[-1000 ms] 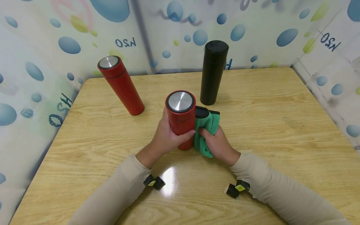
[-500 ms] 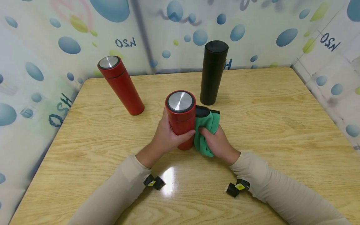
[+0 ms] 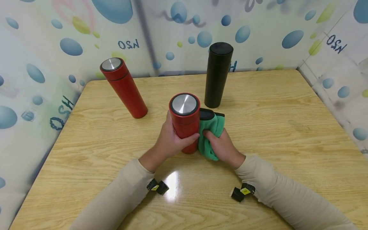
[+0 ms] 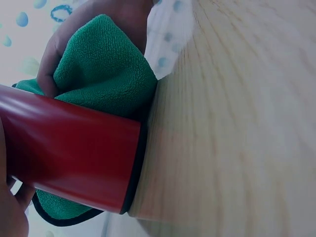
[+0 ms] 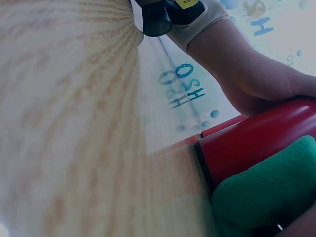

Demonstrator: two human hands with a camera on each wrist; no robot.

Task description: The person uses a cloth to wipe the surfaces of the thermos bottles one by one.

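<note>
A red thermos flask (image 3: 187, 126) with a silver lid stands upright on the table in the middle of the head view. My left hand (image 3: 169, 137) grips it, thumb across the near side. On the flask's right side, my right hand (image 3: 221, 145) holds a folded green cloth (image 3: 214, 124) with black edging, its thumb on top. The green cloth (image 4: 106, 69) lies against the red flask (image 4: 69, 148) in the left wrist view, and some of it shows beyond the flask's other side. Several fingers of both hands are hidden behind the flask and cloth.
A second red flask (image 3: 125, 88) stands at the back left of the wooden table (image 3: 273, 115). Behind the cloth stands a black flask (image 3: 218, 75). A patterned wall (image 3: 172, 35) borders the table at the back, with more wall at both sides.
</note>
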